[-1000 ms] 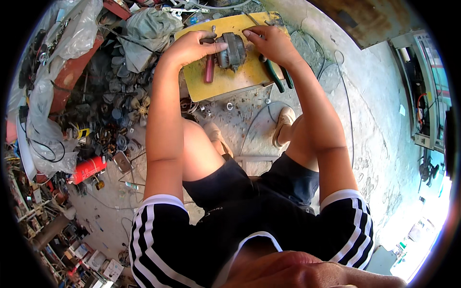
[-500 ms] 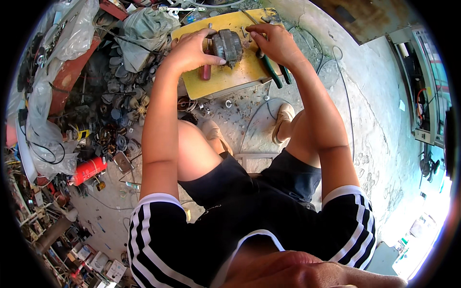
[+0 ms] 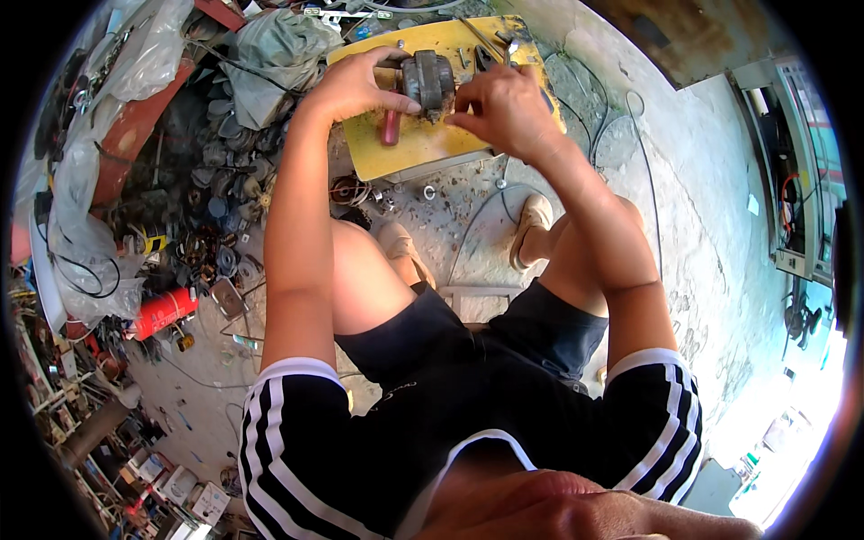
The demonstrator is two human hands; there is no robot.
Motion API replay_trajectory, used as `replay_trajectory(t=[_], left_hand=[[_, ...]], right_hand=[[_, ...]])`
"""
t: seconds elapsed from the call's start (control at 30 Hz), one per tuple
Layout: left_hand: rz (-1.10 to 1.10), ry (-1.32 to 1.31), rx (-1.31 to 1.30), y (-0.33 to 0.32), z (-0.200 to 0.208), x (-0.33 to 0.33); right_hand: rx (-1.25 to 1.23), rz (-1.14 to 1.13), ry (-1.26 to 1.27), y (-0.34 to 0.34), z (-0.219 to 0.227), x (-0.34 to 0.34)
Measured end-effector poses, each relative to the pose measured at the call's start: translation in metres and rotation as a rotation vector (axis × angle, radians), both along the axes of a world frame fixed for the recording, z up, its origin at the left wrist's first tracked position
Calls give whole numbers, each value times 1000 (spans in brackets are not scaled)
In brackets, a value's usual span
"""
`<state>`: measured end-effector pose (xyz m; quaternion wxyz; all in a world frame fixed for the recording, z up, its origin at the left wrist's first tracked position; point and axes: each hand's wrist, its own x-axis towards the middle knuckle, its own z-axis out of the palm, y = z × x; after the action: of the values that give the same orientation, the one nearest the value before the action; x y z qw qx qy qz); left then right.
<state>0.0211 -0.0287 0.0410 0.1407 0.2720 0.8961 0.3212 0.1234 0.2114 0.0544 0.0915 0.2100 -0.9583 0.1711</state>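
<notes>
A dark grey, round electric motor with a raised band stands on the yellow board. My left hand grips its left side, thumb along the near edge and fingers on the far side. My right hand is at the motor's right end, fingers curled in and thumb bent toward them; whatever is between them is hidden. A screwdriver's red handle lies under and beside my left hand. Beyond my right hand the dark jaws of pliers show, their handles mostly covered by the hand.
Small metal tools lie on the board's far right corner. To the left is a heap of metal parts, with plastic sheeting and a red cylinder. Black cable crosses the floor at right. My feet are near the board.
My right hand has moved left and nearer, up to the motor's end. The green-handled pliers have shifted from the board's near right edge toward its far right. My left hand keeps its grip.
</notes>
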Motion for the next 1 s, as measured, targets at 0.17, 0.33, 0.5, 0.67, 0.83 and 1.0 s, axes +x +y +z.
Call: replay_trajectory(t=[0.17,0.33,0.5,0.67,0.83,1.0], left_hand=[[22,-101,95,3,-2,-7],[10,-273,201,5,0,-14],[100,-296,171,14,12,-11],[200,-13,304,21,-16,-25],[151,64,223,26,-10,-29],[201,296,-122,30,4,-16]], right_hand=[[31,-56,-28,-20,-18,15],[-41,-174,233,-23,-27,3],[-86,-210,349,-21,-23,-6],[-99,-249,406,-21,-17,-17],[-150,-270,479,-20,-16,-30],[-169,-276,465,-18,-15,-45]])
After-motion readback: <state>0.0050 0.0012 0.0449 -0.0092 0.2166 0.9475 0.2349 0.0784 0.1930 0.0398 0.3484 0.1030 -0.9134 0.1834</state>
